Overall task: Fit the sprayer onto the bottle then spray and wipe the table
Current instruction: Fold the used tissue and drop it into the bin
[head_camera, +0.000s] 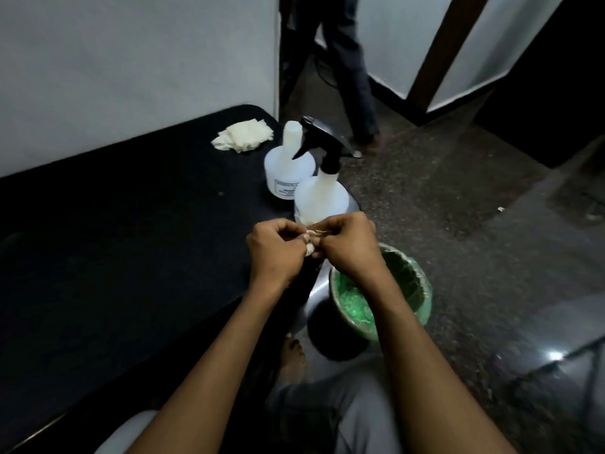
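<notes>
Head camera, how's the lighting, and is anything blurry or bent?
Head view: dim light, the black table nearly featureless; the sprayer bottle and both hands slightly soft; a small glare spot low right; the door frame leans from wide-angle distortion.

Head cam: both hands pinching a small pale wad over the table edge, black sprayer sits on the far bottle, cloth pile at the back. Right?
Not quite. In the head view the black sprayer sits on the near bottle; the far bottle has a bare neck. The rest holds: left hand and right hand pinch the small pale wad, and the cloth pile lies at the back of the table.
</notes>
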`<state>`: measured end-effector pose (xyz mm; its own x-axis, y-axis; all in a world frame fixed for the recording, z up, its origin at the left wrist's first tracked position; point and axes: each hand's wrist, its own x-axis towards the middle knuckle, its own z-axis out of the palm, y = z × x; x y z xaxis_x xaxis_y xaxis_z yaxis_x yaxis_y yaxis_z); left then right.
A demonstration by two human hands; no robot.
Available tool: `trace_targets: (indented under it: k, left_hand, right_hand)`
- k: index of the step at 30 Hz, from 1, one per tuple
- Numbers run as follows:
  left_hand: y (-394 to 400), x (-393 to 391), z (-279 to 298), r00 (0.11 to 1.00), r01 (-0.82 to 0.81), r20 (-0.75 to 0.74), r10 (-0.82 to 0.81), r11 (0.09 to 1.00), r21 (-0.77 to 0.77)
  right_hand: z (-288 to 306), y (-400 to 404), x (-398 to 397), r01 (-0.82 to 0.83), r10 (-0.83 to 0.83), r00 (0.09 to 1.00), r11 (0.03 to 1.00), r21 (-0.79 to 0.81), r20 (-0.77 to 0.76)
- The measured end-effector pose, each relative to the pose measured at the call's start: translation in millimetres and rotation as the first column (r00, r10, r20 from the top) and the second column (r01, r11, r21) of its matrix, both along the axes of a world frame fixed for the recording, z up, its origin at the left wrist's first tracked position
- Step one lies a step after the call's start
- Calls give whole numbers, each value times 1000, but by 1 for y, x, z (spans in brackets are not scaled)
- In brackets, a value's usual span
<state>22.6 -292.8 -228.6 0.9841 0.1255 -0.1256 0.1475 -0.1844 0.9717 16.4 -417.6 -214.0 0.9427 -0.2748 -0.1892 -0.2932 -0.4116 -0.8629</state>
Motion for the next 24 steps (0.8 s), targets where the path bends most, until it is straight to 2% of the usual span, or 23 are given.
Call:
trace_targets:
  k: [7, 11, 14, 19, 24]
  left_hand:
    - [-73, -4, -28, 972, 228, -79, -221, 967, 109]
    - [-109, -8, -44, 918, 386, -159, -364, 913, 134]
    - [-135, -11, -59, 885, 445, -205, -418, 889, 110]
    - [-166, -17, -85, 797, 536, -319, -513, 844, -21]
    - [-180, -22, -101, 743, 614, -374, -555, 788, 49]
  right_hand:
    - [-19, -61, -13, 238, -242, 947, 970, -44, -211]
    - [-29, -80, -19, 360, -380, 894, 925, -125, -237]
    - [-40, -94, -24, 428, -450, 854, 893, -141, -262]
    - [-70, -115, -37, 504, -514, 802, 856, -118, -306]
    - [-98, -131, -41, 491, -467, 796, 870, -41, -385]
